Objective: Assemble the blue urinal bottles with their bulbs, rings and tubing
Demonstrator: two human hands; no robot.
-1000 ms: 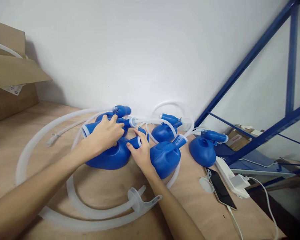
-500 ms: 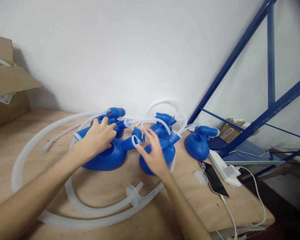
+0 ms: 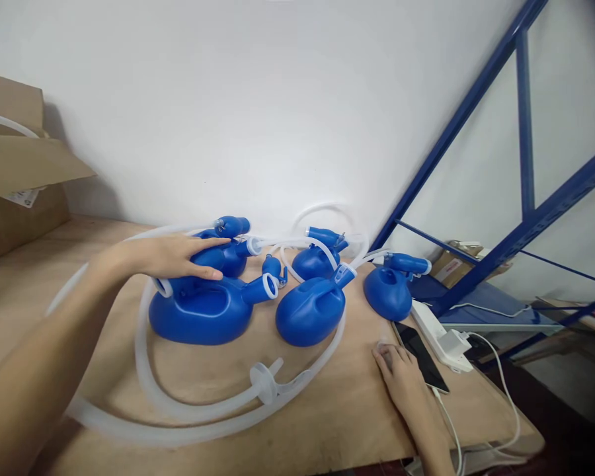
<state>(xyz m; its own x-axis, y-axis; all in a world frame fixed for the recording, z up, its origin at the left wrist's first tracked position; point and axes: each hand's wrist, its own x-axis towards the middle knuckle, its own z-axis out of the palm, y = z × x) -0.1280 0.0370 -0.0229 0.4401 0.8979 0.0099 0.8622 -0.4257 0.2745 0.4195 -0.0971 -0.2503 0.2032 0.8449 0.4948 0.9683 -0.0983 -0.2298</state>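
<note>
Several blue plastic urinal bottles with pale tubes stand on the wooden table. My left hand (image 3: 178, 256) rests over the top of the front-left bottle (image 3: 203, 317), fingers stretched out and thumb apart, above a blue funnel piece (image 3: 176, 285) with a white rim. To the right of it sits another blue bottle (image 3: 310, 314) with a tube in its neck. On the table beside the phone (image 3: 421, 354), my right hand (image 3: 401, 377) has its fingers curled down over a clear plastic cap, which they mostly hide.
A looped translucent tube (image 3: 178, 433) with a round clear disc (image 3: 264, 383) lies along the front. More blue bottles (image 3: 387, 293) stand behind and right. A white power strip (image 3: 441, 334) with cables lies by the blue rack (image 3: 456, 284). An open carton (image 3: 24, 218) stands left.
My right hand has left the middle bottles and moved right and down to the clear cap by the phone. My left hand has flattened and shifted slightly left on the front-left bottle.
</note>
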